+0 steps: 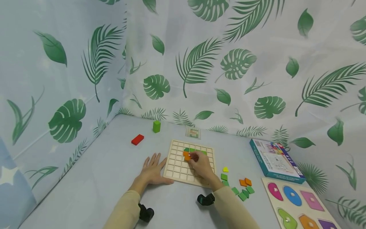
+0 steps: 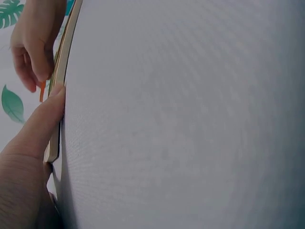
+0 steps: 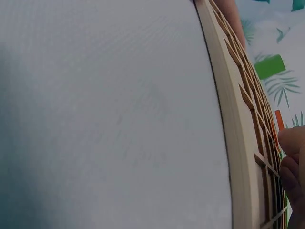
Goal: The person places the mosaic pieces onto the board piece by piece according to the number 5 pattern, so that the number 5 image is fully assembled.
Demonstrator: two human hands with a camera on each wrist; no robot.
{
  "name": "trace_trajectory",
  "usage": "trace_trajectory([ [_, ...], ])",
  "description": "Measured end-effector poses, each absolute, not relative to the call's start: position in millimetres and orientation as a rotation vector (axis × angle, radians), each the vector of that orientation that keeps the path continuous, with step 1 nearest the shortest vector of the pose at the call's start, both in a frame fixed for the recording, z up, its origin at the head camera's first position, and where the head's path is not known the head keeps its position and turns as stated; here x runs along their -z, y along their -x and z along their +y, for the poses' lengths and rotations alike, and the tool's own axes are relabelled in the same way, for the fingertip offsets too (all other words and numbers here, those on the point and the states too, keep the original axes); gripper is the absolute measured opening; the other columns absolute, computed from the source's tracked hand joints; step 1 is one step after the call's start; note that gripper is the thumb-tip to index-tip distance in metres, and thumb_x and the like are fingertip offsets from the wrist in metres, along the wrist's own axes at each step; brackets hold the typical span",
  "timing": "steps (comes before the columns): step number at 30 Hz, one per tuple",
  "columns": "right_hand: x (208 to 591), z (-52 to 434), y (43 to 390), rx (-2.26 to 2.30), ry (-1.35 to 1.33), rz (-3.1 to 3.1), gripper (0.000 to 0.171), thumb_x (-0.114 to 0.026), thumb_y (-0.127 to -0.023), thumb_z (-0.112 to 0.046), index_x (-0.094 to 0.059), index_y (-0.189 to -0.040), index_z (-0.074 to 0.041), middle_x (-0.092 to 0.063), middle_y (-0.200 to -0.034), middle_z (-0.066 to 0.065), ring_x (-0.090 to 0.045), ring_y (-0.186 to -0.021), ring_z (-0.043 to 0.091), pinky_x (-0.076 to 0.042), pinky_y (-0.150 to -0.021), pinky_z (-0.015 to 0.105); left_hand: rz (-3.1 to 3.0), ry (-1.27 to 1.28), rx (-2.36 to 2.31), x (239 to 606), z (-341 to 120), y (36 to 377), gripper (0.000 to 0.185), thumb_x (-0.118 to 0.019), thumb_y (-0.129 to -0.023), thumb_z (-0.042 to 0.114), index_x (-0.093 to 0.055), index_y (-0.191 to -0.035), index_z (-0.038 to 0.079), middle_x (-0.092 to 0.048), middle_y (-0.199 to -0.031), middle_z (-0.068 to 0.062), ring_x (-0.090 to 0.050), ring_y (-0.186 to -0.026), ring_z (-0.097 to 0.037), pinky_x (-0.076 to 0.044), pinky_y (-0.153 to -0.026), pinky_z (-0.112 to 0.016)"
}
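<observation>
Pinching flat orange tile point(image 1: 187, 156), right hand point(image 1: 200, 164); left hand point(image 1: 152, 171) flat, bracing wooden grid board point(image 1: 178, 170).

A pale wooden grid board point(image 1: 178, 167) lies flat on the table — orange tile point(image 1: 186, 155) set among green tiles point(image 1: 200, 150) in its far rows.

One grid board point(image 1: 177, 165) — one red block point(image 1: 137, 139), one box point(image 1: 273, 160).
</observation>
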State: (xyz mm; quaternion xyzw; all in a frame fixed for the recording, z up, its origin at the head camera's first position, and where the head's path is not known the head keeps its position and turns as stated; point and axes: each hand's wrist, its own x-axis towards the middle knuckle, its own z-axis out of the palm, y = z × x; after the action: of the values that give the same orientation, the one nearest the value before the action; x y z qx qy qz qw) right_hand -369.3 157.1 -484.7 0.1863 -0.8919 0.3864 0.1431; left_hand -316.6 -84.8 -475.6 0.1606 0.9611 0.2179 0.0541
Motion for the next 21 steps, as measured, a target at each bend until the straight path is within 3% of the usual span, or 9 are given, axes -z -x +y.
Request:
trace_trajectory([
  [12, 488.9, 150.8, 372.9, -1.070, -0.581, -2.551, 0.024, -0.066, -0.080, 0.004, -0.065, -0.104, 0.002, -0.064, -0.093, 0.008, -0.061, -0.081, 0.019, -0.053, -0.070, 0.029, 2.891, -0.493, -0.695, 484.3, -85.3, 321.9, 0.107, -0.063, -0.069, 0.072, -0.027, -0.150, 0.011, -0.008, -0.156, -0.017, 0.003, -0.143, -0.032, 0.006, -0.112, -0.048],
  [21, 489.6, 143.5, 375.1, -1.042, -0.525, -2.567, 0.029, -0.063, -0.076, 0.005, -0.064, -0.105, 0.002, -0.062, -0.093, 0.007, -0.058, -0.081, 0.018, -0.052, -0.069, 0.029, 2.911, -0.486, -0.638, 477.8, -86.3, 320.3, 0.102, -0.065, -0.071, 0.068, -0.030, -0.149, 0.011, -0.012, -0.155, -0.018, -0.003, -0.143, -0.034, -0.003, -0.113, -0.051],
])
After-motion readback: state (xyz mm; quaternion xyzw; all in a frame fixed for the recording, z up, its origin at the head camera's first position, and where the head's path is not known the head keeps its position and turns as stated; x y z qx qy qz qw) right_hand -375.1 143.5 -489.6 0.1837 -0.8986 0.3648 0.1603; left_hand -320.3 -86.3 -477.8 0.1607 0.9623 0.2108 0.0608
